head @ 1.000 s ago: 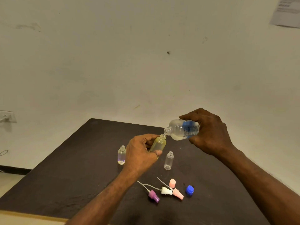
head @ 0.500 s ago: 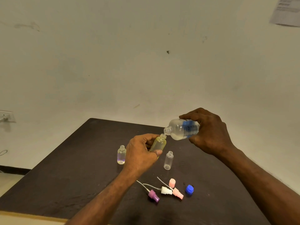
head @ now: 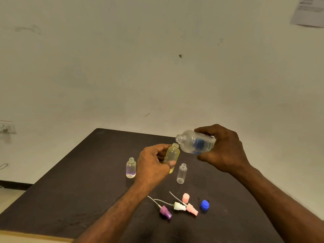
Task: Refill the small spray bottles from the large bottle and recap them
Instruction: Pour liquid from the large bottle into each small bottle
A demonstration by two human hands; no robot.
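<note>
Right hand grips the large clear plastic bottle, its neck now lifted clear of the small yellowish bottle pinched in the left hand above the dark desk: pouring has apparently paused; recapping likely follows.

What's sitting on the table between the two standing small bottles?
In the head view, the left hand holding the yellowish bottle fills that stretch.
</note>
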